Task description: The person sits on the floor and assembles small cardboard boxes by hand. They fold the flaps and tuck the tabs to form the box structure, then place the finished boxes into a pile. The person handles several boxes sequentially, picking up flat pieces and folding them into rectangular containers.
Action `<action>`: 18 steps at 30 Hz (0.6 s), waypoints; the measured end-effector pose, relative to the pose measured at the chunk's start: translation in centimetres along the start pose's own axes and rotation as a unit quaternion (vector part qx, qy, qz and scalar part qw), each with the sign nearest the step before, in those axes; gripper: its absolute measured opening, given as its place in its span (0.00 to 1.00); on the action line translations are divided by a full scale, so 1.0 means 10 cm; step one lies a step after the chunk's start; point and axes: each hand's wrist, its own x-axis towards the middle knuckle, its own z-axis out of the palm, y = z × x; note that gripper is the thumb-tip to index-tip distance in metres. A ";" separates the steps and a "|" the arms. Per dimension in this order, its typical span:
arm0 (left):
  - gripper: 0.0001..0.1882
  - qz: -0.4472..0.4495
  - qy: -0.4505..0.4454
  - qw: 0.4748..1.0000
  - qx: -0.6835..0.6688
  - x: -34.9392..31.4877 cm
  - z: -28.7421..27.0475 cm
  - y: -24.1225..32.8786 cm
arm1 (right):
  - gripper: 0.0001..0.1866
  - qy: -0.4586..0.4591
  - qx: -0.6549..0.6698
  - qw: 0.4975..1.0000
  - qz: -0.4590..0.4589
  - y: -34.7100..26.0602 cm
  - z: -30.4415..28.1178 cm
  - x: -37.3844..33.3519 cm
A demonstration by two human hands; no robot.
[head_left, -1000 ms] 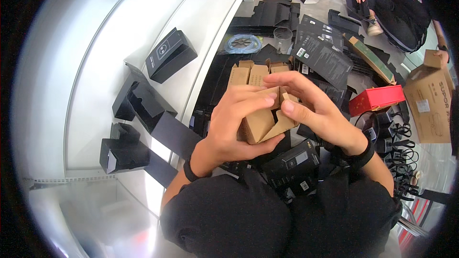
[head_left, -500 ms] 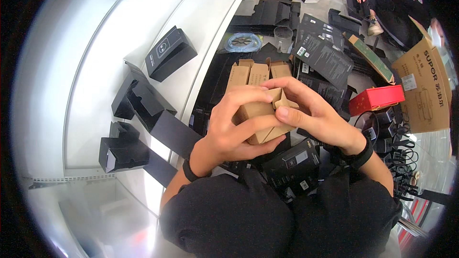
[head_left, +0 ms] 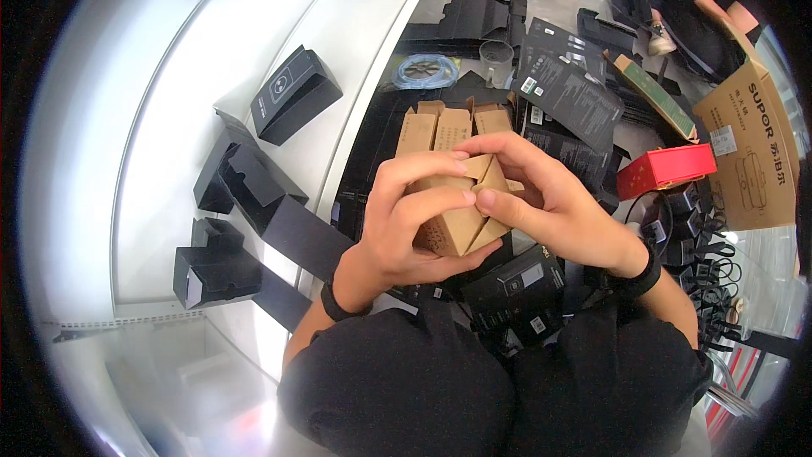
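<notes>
Between my two hands is a small brown cardboard box (head_left: 457,227), held above my lap. My left hand (head_left: 404,216) wraps its left side, with fingers across the top and the thumb side underneath. My right hand (head_left: 554,207) grips the other end, its thumb pressing on a folded end flap and its fingers over the far edge. The contents of the box are hidden. Just beyond my hands stand several similar brown boxes (head_left: 454,125) with raised flaps. Below the held box lies a black printed box (head_left: 518,283).
On the white shelf (head_left: 364,30) at left are black boxes (head_left: 296,95), some opened. Flattened black cartons (head_left: 568,89), a clear cup (head_left: 496,63) and a coiled blue cable (head_left: 425,73) lie beyond. At right are a red box (head_left: 666,171), a large carton (head_left: 748,148), black adapters (head_left: 689,237) and a seated person (head_left: 706,0).
The end flap of the held box is pressed flatter, and the box has turned slightly in my hands. At upper right the other person's hands have lifted, with something white in them.
</notes>
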 end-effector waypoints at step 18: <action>0.28 -0.002 0.034 0.999 -0.004 0.00 0.10 0.01 | 0.24 0.010 -0.130 0.990 -0.060 0.01 -0.01 0.01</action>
